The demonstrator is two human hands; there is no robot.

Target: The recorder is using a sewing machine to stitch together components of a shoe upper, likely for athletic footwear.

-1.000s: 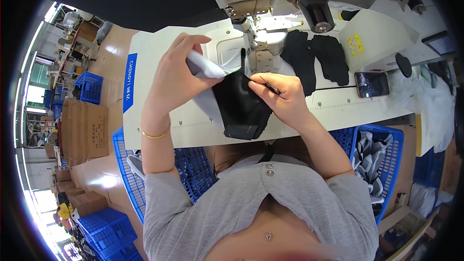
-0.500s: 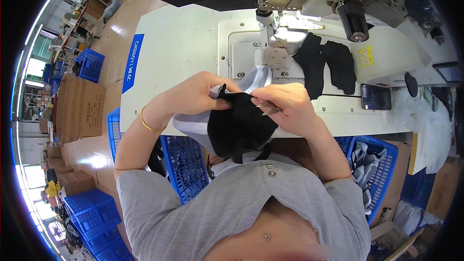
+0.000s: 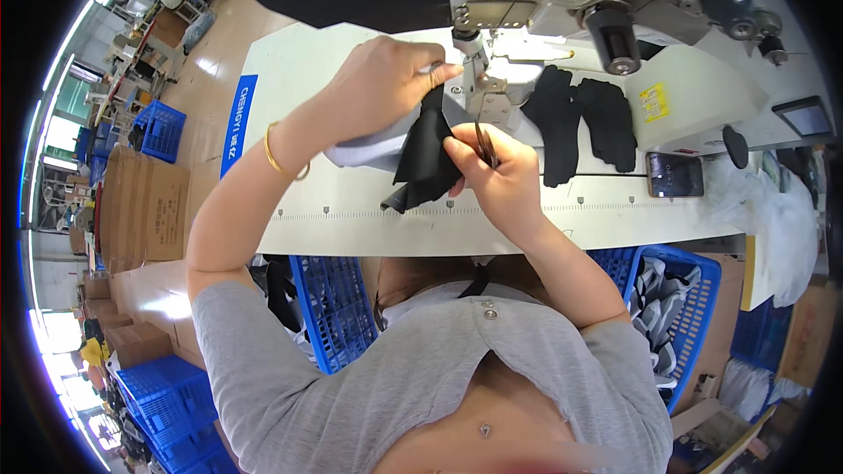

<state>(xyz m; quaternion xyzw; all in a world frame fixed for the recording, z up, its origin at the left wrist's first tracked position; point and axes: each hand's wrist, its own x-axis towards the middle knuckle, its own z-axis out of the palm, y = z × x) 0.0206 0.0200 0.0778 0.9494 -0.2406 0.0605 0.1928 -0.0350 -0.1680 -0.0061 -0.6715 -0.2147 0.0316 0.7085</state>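
The left hand (image 3: 391,88) pinches the top of the black cloth (image 3: 425,142), close to the sewing machine (image 3: 502,107). The right hand (image 3: 499,177) grips the same cloth lower down, thumb against fingers, with a thin dark tool (image 3: 486,147), maybe snips, tucked inside. Pale grey cloth (image 3: 364,151) lies under the left hand. The black cloth hangs in folds over the front of the white table (image 3: 351,230). Two more black pieces (image 3: 555,127) lie to the right. The step looks like straightening the cloth. The next move seems to call for a flat edge and fingers clear of the needle area.
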